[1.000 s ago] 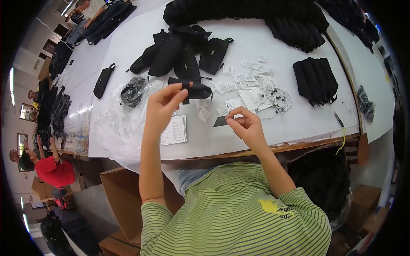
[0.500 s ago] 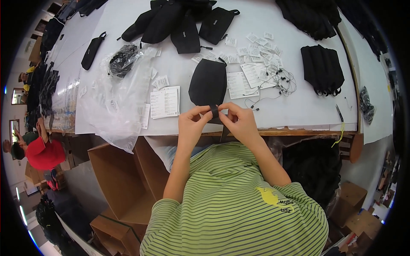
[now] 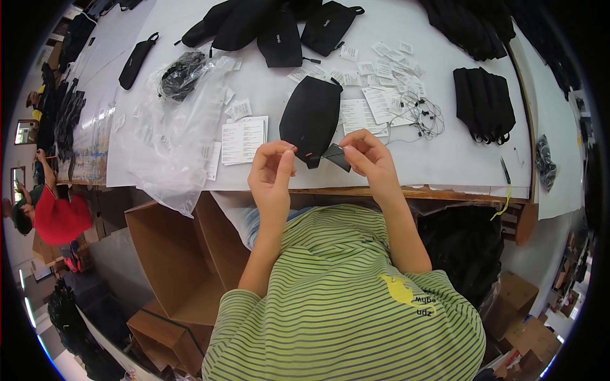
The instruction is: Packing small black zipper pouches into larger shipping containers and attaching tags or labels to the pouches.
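A black zip pouch (image 3: 312, 111) lies before me, its narrow near end between my hands. A small orange mark and a short black strap end (image 3: 313, 162) show at that end. My left hand (image 3: 271, 174) is closed in a pinch beside the pouch's near left edge; what its fingertips hold is too small to make out. Between thumb and fingers of my right hand (image 3: 373, 164) is a flat, dark square piece (image 3: 337, 157), touching the pouch's near right edge. Whether that piece is joined to the pouch, I cannot tell.
White printed cards (image 3: 243, 141) and a clear plastic bag (image 3: 168, 149) lie to the left. Right of the pouch are loose white labels (image 3: 387, 73) and tangled black cords (image 3: 422, 117). More black pouches (image 3: 279, 41) are piled behind. A cutting tool (image 3: 505, 171) with yellow cord lies near the front edge.
My hands have moved apart from the black strap they pinched together. The dark square piece now shows in my right hand, and the pouch's orange mark is uncovered.
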{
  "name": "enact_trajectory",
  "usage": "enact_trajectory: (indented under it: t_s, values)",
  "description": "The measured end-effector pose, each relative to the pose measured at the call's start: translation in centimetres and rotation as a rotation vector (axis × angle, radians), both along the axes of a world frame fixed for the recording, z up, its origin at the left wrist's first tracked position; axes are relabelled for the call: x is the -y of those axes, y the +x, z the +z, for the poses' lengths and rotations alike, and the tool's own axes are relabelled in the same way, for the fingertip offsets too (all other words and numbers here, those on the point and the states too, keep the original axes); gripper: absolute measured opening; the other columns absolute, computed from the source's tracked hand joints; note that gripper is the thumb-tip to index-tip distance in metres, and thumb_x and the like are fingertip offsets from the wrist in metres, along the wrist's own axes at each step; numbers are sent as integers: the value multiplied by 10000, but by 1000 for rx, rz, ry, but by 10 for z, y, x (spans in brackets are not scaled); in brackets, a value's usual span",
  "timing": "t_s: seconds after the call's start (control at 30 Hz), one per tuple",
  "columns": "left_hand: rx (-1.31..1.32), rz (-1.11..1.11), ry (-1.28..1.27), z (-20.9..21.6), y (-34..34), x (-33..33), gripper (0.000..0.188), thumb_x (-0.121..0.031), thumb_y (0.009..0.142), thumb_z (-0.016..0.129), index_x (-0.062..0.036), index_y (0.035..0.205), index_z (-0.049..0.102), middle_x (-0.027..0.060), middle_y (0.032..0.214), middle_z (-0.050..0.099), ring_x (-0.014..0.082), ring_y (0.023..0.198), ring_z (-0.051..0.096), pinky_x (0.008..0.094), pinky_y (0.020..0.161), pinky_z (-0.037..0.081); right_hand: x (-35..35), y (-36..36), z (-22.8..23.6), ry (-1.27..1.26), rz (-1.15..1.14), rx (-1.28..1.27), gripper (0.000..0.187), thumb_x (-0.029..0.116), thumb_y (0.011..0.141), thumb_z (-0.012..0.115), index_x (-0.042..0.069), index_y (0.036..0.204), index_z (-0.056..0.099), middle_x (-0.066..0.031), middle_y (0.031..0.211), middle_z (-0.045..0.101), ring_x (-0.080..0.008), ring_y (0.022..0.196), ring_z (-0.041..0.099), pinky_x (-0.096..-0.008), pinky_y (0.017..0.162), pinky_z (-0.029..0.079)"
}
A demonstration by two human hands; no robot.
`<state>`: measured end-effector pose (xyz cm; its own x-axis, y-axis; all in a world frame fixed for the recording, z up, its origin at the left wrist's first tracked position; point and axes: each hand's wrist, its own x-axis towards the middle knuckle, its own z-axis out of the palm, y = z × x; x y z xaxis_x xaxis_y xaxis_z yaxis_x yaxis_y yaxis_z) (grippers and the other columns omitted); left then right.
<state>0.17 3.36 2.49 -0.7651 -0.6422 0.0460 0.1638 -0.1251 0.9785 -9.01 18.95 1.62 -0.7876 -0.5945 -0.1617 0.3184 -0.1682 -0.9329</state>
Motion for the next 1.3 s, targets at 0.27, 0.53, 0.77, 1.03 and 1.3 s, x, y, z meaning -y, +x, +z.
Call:
enact_trajectory:
  t_s: [0.27, 0.53, 0.77, 1.03, 1.3]
  values:
    - [65, -186, 176, 7, 6, -3, 69, -38, 866, 623, -24, 931, 603, -47, 668, 492, 10, 593, 396, 172, 534, 288, 0, 3, 12, -87, -4, 51, 76, 111, 894, 599, 56, 931, 562, -59, 821, 664, -39, 615, 464, -178, 525, 340]
    - [180, -234, 23, 9, 5, -13, 57, -44, 839, 662, -15, 887, 655, -112, 586, 364, -16, 524, 265, 180, 486, 170, 9, 11, 13, -14, -57, 60, 129, 97, 865, 657, 18, 833, 559, -109, 823, 688, -70, 546, 534, -191, 487, 396]
    - [223, -227, -112, 8, 4, -13, 49, -27, 827, 662, -4, 866, 641, -110, 571, 346, -16, 526, 261, 129, 655, 353, 11, 13, 13, 10, -80, 81, 130, 98, 855, 673, 1, 806, 602, -100, 820, 684, -77, 538, 535, -199, 505, 427]
    - [226, -241, -107, 7, 4, -12, 46, -29, 823, 660, 0, 845, 632, -112, 555, 330, -15, 516, 248, 130, 591, 323, 15, 15, 9, -20, -99, 15, 135, 115, 860, 668, -7, 822, 621, -84, 828, 690, -53, 553, 527, -191, 481, 414]
    - [317, -342, -31, 10, 5, -6, 48, -31, 805, 672, 0, 832, 648, -115, 551, 303, -13, 506, 237, 199, 476, 155, 8, 11, 5, 247, -94, -230, 138, 174, 802, 732, 46, 778, 688, 34, 694, 649, 0, 496, 358, -179, 445, 255]
